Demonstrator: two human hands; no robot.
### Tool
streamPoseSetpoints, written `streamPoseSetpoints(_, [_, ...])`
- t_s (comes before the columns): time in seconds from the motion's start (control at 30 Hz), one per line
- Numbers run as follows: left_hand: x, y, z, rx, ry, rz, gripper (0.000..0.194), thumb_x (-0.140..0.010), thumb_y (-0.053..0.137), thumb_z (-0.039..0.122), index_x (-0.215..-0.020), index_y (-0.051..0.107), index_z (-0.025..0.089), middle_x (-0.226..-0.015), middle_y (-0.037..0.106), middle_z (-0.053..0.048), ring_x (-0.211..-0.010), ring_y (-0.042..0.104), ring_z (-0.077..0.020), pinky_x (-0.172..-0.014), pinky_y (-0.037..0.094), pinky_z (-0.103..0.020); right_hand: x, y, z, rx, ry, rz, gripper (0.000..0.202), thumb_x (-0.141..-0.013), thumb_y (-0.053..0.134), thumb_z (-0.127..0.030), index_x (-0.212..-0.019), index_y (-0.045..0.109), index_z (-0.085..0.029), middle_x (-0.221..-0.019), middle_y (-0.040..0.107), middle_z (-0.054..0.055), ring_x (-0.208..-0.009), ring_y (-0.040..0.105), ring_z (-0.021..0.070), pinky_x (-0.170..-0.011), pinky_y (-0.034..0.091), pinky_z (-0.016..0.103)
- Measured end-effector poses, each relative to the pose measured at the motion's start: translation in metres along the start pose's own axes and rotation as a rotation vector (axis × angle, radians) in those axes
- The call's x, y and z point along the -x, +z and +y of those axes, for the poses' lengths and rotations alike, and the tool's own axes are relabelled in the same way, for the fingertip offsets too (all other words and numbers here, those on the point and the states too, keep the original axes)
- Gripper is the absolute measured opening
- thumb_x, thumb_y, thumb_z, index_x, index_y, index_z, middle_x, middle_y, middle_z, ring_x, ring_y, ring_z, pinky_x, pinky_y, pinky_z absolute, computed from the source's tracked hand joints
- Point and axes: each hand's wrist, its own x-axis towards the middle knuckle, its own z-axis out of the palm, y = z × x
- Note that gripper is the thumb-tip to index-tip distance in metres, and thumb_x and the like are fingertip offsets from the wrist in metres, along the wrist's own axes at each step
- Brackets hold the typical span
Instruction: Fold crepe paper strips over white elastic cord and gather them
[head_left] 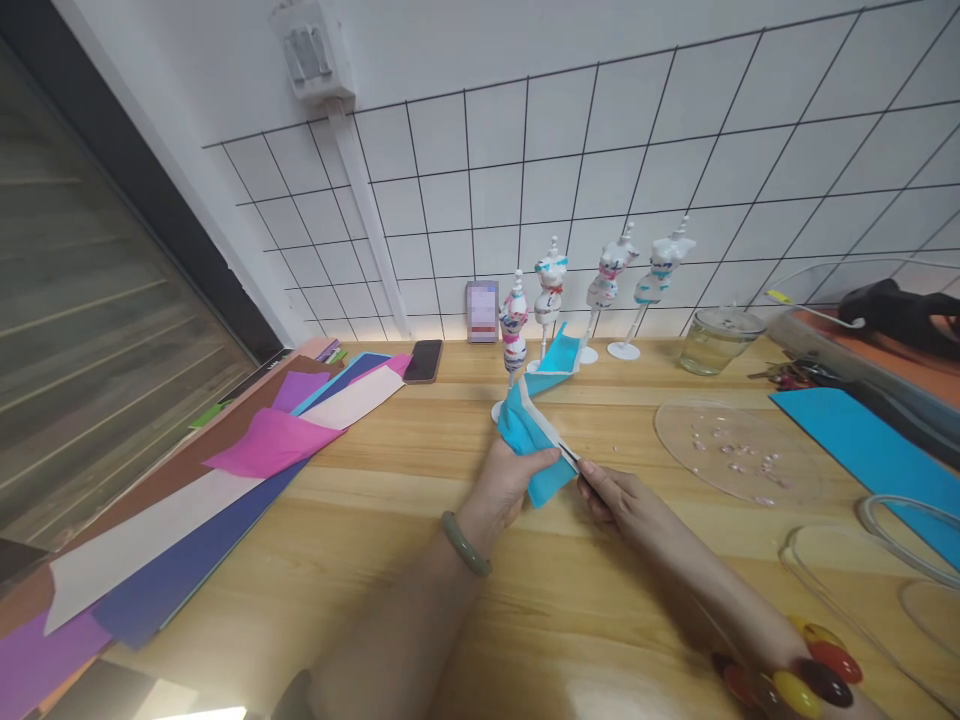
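My left hand (pixel 504 478) pinches a bright blue sheet (pixel 531 425), perhaps crepe paper or thin cloth, with a pale strip along its edge. The sheet is folded and stretches away toward the small mannequins. My right hand (pixel 611 493) is closed around scissors (pixel 568 455); their handles are hidden by the fingers. The narrow blades meet the edge of the sheet, close to my left thumb. Behind the sheet stands the nearest mannequin (pixel 514 325), white with painted-looking coloured patches, its base partly covered.
Several coloured sheets (pixel 274 440) lie overlapped on the left, beside a dark phone (pixel 423 361). Another phone (pixel 483 312) leans on the wall. On the right are a round clear dish (pixel 739 480) of small beads, a glass jar (pixel 720 345), a blue sheet (pixel 862 440) and cable loops (pixel 840 570).
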Motion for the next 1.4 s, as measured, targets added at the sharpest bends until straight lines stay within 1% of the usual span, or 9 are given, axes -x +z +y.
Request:
streamPoseSetpoints(0.13, [0.0002,0.0001,-0.0001,-0.008,-0.003,-0.009,0.037,-0.052,0.079,0.022,-0.084,0.062,0.014,-0.078,0.065,-0.004,-0.071,0.06,-0.0158,-0.073,0.048,-0.033,-0.0015,0.0005,0.0024,-0.008,-0.028,-0.024,0.047,-0.082,0.031,-0.061,-0.063,0.041,-0.019,-0.05,0.026,-0.008,-0.046,0.023,0.0076,-0.044,0.019,0.023])
streamPoseSetpoints(0.27, [0.0016,0.001,0.0006,-0.022,-0.003,-0.026,0.036,-0.051,0.079,0.023,-0.081,0.062,0.014,-0.077,0.065,-0.005,-0.071,0.06,-0.017,-0.073,0.048,-0.034,-0.001,0.0009,0.0013,-0.011,-0.033,-0.041,0.05,-0.08,0.029,-0.064,-0.064,0.041,-0.019,-0.049,0.025,-0.008,-0.044,0.022,0.0073,-0.042,0.019,0.022])
streamPoseSetpoints(0.43, [0.004,0.0032,0.0014,-0.044,-0.05,-0.063,0.04,-0.048,0.08,0.025,-0.082,0.062,0.013,-0.082,0.066,-0.007,-0.074,0.062,-0.02,-0.075,0.049,-0.039,0.0018,0.0007,-0.0028,-0.017,-0.035,-0.039,0.05,-0.08,0.029,-0.065,-0.057,0.033,-0.021,-0.047,0.025,-0.008,-0.042,0.023,0.0071,-0.042,0.021,0.023])
streamPoseSetpoints(0.6, [0.0059,0.0059,0.0015,-0.062,-0.032,-0.05,0.039,-0.051,0.078,0.021,-0.085,0.062,0.014,-0.081,0.066,-0.006,-0.074,0.061,-0.019,-0.076,0.048,-0.038,0.0025,0.0005,-0.0052,0.001,-0.028,-0.047,0.051,-0.082,0.027,-0.063,-0.052,0.028,-0.021,-0.045,0.024,-0.008,-0.041,0.022,0.0069,-0.042,0.02,0.023])
streamPoseSetpoints(0.83, [0.0074,0.0067,-0.0009,-0.058,-0.016,-0.089,0.03,-0.057,0.075,0.019,-0.085,0.065,0.014,-0.087,0.067,-0.007,-0.079,0.061,-0.0191,-0.078,0.047,-0.036,0.0021,0.0011,-0.0039,0.003,-0.046,-0.031,0.049,-0.083,0.028,-0.061,-0.054,0.028,-0.022,-0.047,0.024,-0.008,-0.043,0.022,0.0075,-0.043,0.021,0.023])
streamPoseSetpoints(1.13, [0.0082,0.0087,0.0007,-0.015,-0.039,-0.081,0.033,-0.053,0.077,0.019,-0.083,0.065,0.014,-0.085,0.067,-0.007,-0.079,0.061,-0.0194,-0.079,0.047,-0.037,0.0019,0.0015,-0.0023,0.001,-0.055,-0.015,0.049,-0.082,0.028,-0.063,-0.055,0.028,-0.022,-0.048,0.024,-0.008,-0.044,0.022,0.0078,-0.043,0.021,0.023])
streamPoseSetpoints(1.27, [0.0083,0.0076,0.0003,-0.03,-0.035,-0.083,0.033,-0.055,0.077,0.021,-0.084,0.065,0.013,-0.088,0.066,-0.008,-0.08,0.061,-0.0198,-0.08,0.047,-0.037,0.0018,0.0018,-0.0035,0.016,-0.06,0.001,0.05,-0.081,0.028,-0.063,-0.054,0.028,-0.022,-0.047,0.025,-0.007,-0.044,0.024,0.0081,-0.043,0.022,0.023])
streamPoseSetpoints(1.4, [0.0086,0.0087,0.0028,-0.021,-0.054,-0.088,0.032,-0.057,0.076,0.021,-0.085,0.065,0.013,-0.087,0.066,-0.008,-0.079,0.061,-0.019,-0.08,0.047,-0.037,0.0021,0.0023,-0.004,0.014,-0.058,0.014,0.05,-0.081,0.028,-0.063,-0.054,0.028,-0.022,-0.047,0.025,-0.008,-0.043,0.023,0.0079,-0.042,0.021,0.023])
